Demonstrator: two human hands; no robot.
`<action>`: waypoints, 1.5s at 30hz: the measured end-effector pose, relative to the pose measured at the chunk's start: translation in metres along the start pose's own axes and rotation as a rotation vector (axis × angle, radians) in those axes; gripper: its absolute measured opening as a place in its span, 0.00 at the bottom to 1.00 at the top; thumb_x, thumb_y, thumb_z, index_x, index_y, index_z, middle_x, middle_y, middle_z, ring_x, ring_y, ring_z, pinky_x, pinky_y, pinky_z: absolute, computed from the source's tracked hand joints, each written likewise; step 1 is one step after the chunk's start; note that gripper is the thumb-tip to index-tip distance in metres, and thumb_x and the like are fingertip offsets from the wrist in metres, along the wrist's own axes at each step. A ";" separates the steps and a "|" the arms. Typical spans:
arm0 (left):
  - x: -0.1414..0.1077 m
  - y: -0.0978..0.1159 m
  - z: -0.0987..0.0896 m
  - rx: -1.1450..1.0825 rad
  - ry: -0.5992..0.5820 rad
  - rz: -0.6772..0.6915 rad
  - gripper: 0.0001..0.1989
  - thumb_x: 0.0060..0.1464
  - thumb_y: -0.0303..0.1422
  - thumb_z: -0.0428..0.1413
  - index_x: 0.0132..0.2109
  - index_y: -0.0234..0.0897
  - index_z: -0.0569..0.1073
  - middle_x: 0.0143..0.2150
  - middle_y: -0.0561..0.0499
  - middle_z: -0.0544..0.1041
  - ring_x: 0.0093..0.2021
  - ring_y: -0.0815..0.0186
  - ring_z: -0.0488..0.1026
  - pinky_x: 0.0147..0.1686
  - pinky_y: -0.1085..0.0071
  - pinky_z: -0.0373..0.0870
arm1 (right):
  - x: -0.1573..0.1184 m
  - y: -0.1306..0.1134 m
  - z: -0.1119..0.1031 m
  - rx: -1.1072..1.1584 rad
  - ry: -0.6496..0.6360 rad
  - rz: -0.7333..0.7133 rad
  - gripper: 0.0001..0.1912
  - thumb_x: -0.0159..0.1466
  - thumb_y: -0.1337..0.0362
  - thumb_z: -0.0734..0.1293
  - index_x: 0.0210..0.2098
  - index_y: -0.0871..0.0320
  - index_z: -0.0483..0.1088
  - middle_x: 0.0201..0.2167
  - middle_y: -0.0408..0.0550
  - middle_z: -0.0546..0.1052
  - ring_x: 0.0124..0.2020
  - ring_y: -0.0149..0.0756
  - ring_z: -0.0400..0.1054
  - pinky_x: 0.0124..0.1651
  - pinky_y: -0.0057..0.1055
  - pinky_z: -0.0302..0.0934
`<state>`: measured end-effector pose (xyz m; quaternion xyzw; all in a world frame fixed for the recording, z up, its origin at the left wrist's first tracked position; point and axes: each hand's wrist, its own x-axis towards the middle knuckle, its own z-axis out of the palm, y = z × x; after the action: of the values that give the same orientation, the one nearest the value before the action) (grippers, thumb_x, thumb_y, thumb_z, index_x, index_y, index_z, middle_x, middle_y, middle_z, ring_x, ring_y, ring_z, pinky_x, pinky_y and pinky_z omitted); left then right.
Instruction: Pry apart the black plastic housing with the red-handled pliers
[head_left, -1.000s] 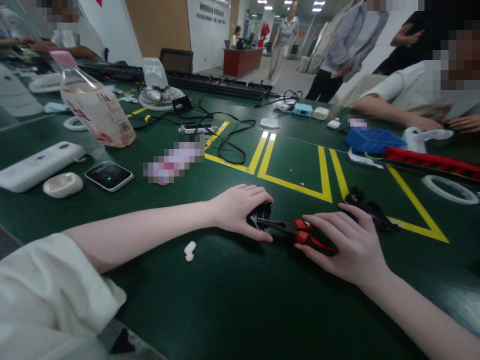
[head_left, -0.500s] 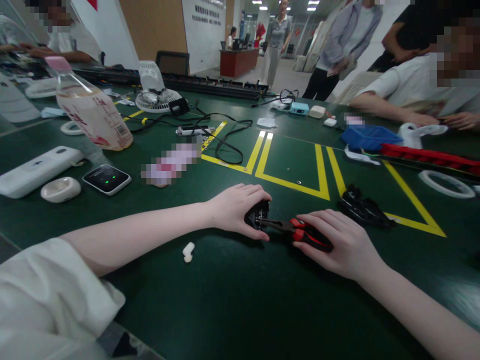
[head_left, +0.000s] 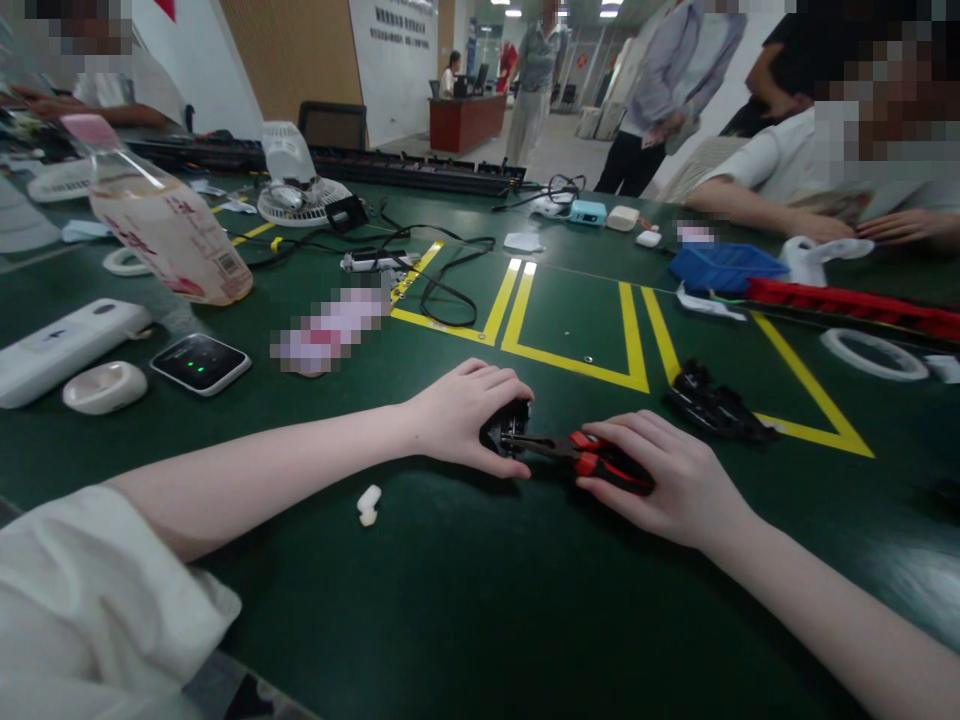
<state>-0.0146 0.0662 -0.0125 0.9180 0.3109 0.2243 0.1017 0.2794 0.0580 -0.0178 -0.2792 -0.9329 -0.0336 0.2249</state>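
Note:
My left hand (head_left: pixel 466 418) grips a small black part (head_left: pixel 507 428) between thumb and fingers, its open side turned to the right. Red and black pliers (head_left: pixel 592 460) are in my right hand (head_left: pixel 671 480), their handles under my curled fingers. The jaws of the pliers reach the metal bits inside the black part. Whether they pinch anything is too small to tell. Left of the pliers, nearer the front, a small white earbud (head_left: pixel 368 505) lies on the green table (head_left: pixel 465 620). Another black part (head_left: pixel 716 402) rests to the right, beyond my right hand.
At the left are a bottle (head_left: pixel 169 225), a white power bank (head_left: pixel 71 350), an earbud case (head_left: pixel 105 387) and a square-screened device (head_left: pixel 200 363). Farther back are a white fan (head_left: pixel 292 180), a black cable (head_left: pixel 450 290) and a blue tray (head_left: pixel 724 268). A person's arms (head_left: pixel 772 212) rest at the right.
The whole view has shifted slightly, so most things appear a little farther left. Both hands keep their hold on the black part and the pliers.

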 end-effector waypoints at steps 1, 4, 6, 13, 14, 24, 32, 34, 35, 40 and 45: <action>0.000 0.000 0.000 -0.009 -0.013 -0.003 0.34 0.50 0.56 0.60 0.54 0.37 0.68 0.50 0.45 0.76 0.52 0.55 0.72 0.56 0.60 0.61 | 0.000 0.000 0.000 -0.002 0.007 -0.002 0.22 0.63 0.52 0.68 0.51 0.59 0.69 0.42 0.54 0.78 0.39 0.40 0.71 0.38 0.37 0.70; 0.001 -0.001 0.000 -0.028 -0.035 -0.016 0.32 0.51 0.57 0.58 0.53 0.38 0.69 0.48 0.46 0.77 0.50 0.55 0.73 0.55 0.60 0.61 | 0.001 -0.001 0.000 -0.022 0.036 -0.009 0.23 0.63 0.52 0.68 0.52 0.59 0.69 0.43 0.55 0.78 0.41 0.41 0.72 0.39 0.38 0.70; 0.001 -0.001 0.000 -0.031 -0.037 -0.017 0.32 0.51 0.58 0.58 0.52 0.38 0.69 0.48 0.46 0.77 0.50 0.56 0.73 0.54 0.60 0.61 | 0.001 -0.001 0.001 -0.036 0.052 -0.011 0.23 0.63 0.52 0.68 0.52 0.58 0.69 0.43 0.55 0.78 0.41 0.42 0.72 0.39 0.40 0.70; -0.001 -0.001 0.000 -0.004 0.019 0.006 0.37 0.49 0.58 0.60 0.57 0.36 0.67 0.54 0.42 0.75 0.56 0.53 0.71 0.56 0.58 0.62 | 0.001 -0.001 0.001 -0.039 0.042 -0.030 0.23 0.63 0.52 0.68 0.52 0.59 0.68 0.44 0.56 0.78 0.41 0.42 0.72 0.40 0.39 0.70; -0.002 0.000 0.000 0.003 0.025 0.007 0.38 0.49 0.57 0.61 0.58 0.36 0.66 0.55 0.42 0.74 0.56 0.53 0.71 0.56 0.58 0.62 | 0.001 -0.001 0.001 -0.037 0.035 -0.030 0.23 0.63 0.52 0.68 0.52 0.59 0.68 0.43 0.56 0.78 0.41 0.42 0.72 0.40 0.39 0.70; -0.001 0.000 0.001 0.011 0.022 0.001 0.38 0.50 0.55 0.61 0.59 0.36 0.64 0.55 0.41 0.73 0.55 0.53 0.71 0.55 0.58 0.63 | 0.002 0.001 0.002 -0.058 -0.001 -0.008 0.23 0.63 0.52 0.68 0.52 0.59 0.68 0.44 0.55 0.77 0.41 0.42 0.72 0.40 0.39 0.70; 0.000 -0.001 -0.002 0.079 -0.044 -0.004 0.37 0.53 0.57 0.56 0.62 0.39 0.63 0.50 0.44 0.72 0.48 0.55 0.72 0.48 0.62 0.63 | 0.007 -0.005 -0.006 -0.048 -0.018 0.026 0.21 0.62 0.50 0.67 0.49 0.58 0.68 0.42 0.55 0.76 0.38 0.42 0.73 0.35 0.37 0.69; 0.001 -0.001 -0.001 0.113 -0.056 -0.016 0.35 0.53 0.59 0.55 0.57 0.38 0.68 0.47 0.45 0.72 0.46 0.56 0.72 0.47 0.63 0.62 | 0.008 -0.005 -0.006 -0.047 -0.026 0.030 0.21 0.63 0.50 0.67 0.49 0.58 0.67 0.41 0.54 0.76 0.37 0.41 0.73 0.33 0.35 0.69; 0.001 -0.001 0.000 0.124 -0.057 -0.025 0.34 0.52 0.61 0.55 0.53 0.38 0.70 0.46 0.45 0.72 0.45 0.57 0.72 0.47 0.63 0.62 | 0.008 -0.005 -0.005 -0.053 -0.031 0.028 0.21 0.63 0.50 0.67 0.49 0.58 0.67 0.41 0.54 0.76 0.37 0.41 0.73 0.33 0.35 0.69; 0.001 0.000 0.002 0.138 -0.034 -0.063 0.33 0.49 0.63 0.55 0.43 0.36 0.68 0.41 0.48 0.74 0.40 0.60 0.71 0.45 0.64 0.60 | 0.007 -0.008 -0.005 -0.111 -0.017 -0.002 0.22 0.63 0.51 0.67 0.49 0.59 0.66 0.41 0.55 0.75 0.37 0.41 0.72 0.32 0.35 0.69; 0.002 -0.001 0.003 0.109 -0.049 -0.079 0.31 0.49 0.63 0.55 0.39 0.37 0.66 0.37 0.50 0.75 0.35 0.63 0.72 0.42 0.65 0.59 | 0.005 -0.011 -0.005 -0.158 0.007 -0.022 0.23 0.63 0.52 0.67 0.51 0.59 0.66 0.42 0.57 0.75 0.37 0.42 0.72 0.32 0.36 0.69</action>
<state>-0.0122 0.0677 -0.0145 0.9143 0.3563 0.1805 0.0679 0.2718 0.0504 -0.0100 -0.2856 -0.9296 -0.1106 0.2051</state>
